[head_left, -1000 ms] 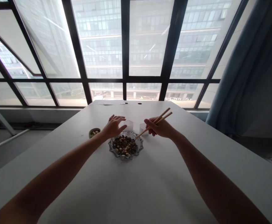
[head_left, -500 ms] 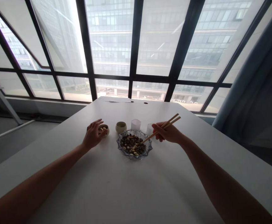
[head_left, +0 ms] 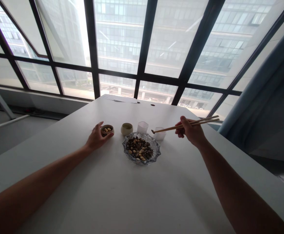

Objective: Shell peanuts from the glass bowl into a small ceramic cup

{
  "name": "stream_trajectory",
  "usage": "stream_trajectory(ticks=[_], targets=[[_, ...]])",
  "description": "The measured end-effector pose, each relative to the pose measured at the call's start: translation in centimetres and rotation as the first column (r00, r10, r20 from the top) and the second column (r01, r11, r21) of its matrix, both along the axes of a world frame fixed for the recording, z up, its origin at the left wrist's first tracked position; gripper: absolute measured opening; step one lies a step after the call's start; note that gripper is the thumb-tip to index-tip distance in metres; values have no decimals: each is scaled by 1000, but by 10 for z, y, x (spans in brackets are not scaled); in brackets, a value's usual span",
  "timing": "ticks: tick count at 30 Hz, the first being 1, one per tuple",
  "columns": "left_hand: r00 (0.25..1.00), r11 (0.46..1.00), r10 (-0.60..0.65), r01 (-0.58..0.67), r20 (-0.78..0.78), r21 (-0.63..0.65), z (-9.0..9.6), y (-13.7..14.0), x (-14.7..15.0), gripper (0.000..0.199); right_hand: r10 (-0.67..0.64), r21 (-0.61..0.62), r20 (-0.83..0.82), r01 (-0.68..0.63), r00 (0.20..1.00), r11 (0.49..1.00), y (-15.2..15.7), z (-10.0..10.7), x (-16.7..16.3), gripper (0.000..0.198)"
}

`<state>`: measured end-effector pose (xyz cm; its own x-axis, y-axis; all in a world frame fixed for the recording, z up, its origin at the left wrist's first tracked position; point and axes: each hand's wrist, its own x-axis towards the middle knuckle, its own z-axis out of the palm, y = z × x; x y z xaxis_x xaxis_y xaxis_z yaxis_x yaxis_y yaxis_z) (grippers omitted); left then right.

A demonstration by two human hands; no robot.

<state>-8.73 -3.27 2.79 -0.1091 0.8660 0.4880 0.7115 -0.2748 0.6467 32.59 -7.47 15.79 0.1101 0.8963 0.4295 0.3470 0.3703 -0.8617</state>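
Observation:
My right hand (head_left: 190,130) holds a pair of wooden chopsticks (head_left: 200,121). A small dark seed (head_left: 153,131) is pinched at their tips, above and beside a translucent plastic cup (head_left: 160,136). My left hand (head_left: 98,136) curls around a small round cup (head_left: 107,133) with pale nuts (head_left: 107,129) inside; thumb in front, fingers behind. Between the hands stands a scalloped glass bowl (head_left: 142,161) of mixed dark seeds and pale nuts (head_left: 139,148). Just behind the bowl are a beige round cup (head_left: 126,130) and a second translucent cup (head_left: 142,127).
Everything stands on a long white table (head_left: 122,195). Papers (head_left: 122,99) lie at its far end, near two dark round holes. Large dark-framed windows rise beyond, with a blue curtain (head_left: 256,87) at the right and a white table leg (head_left: 0,97) at the left.
The chopsticks have come up out of the glass bowl with a dark seed and moved right, toward the translucent cup. My left hand has shifted around the nut cup, uncovering its opening. The view tilted slightly.

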Motion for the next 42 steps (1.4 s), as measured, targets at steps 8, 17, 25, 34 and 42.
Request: stream_trajectory(ticks=[8, 17, 25, 34, 42], targets=[[1000, 996, 10, -11, -19, -89, 3, -1, 1, 90, -154, 135, 303, 117, 941, 984, 4, -10, 9, 63], [999, 989, 16, -22, -45, -149, 8, -5, 3, 88, 170, -75, 179, -159, 969, 984, -11, -3, -21, 65], [1000, 989, 6, -10, -27, -147, 9, -5, 3, 87, 383, -235, 211, -334, 899, 913, -14, -18, -42, 65], [1000, 996, -5, 5, -4, -90, 4, -2, 2, 81, 239, -64, 159, -231, 958, 971, -16, -22, -49, 60], [1000, 995, -7, 7, 0, -100, 5, -3, 3, 83, 336, -83, 147, -327, 930, 941, -16, -44, -64, 50]])
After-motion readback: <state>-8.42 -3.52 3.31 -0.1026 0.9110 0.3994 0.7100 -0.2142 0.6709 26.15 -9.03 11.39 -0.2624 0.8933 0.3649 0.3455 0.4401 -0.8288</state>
